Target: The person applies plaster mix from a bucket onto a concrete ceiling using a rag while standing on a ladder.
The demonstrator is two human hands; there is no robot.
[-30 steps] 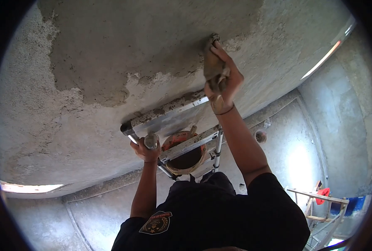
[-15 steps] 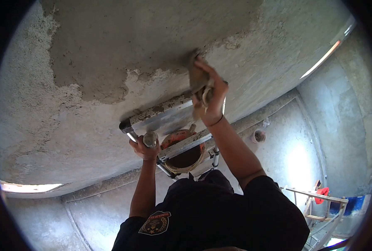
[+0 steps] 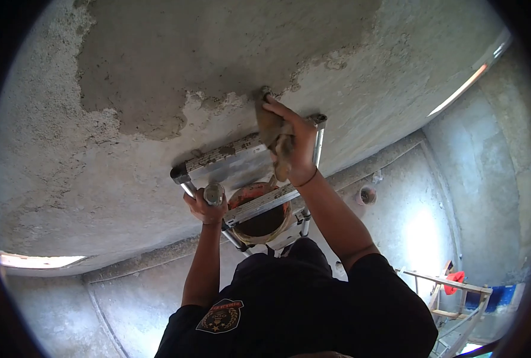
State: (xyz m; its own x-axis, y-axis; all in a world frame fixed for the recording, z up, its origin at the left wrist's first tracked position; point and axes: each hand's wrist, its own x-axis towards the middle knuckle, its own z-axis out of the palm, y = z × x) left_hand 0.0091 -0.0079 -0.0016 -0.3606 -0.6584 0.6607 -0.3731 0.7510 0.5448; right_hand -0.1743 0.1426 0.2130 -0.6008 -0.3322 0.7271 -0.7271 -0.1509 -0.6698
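My right hand (image 3: 298, 140) is closed on a mortar-smeared plastering trowel (image 3: 269, 126), its tip close to the lower edge of a dark, wet plaster patch (image 3: 176, 59) on the wall. Below the patch, the top step of an aluminium ladder (image 3: 230, 154) stands close to the wall. My left hand (image 3: 206, 210) is wrapped around a greyish thing with a round end (image 3: 213, 194), right at the ladder's left rail. Behind the lower step, a bucket (image 3: 250, 194) with an orange-stained inside holds dark mix.
Rough, paler plaster (image 3: 45, 155) surrounds the wet patch. Down on the floor is a small round container (image 3: 367, 196). A wooden trestle (image 3: 450, 283) with a red cloth (image 3: 454, 283) stands at the lower right, by something blue (image 3: 498, 296).
My right hand and the trowel have moved down and slightly left, away from the wet patch toward the ladder's top step. My left hand stays at the rail.
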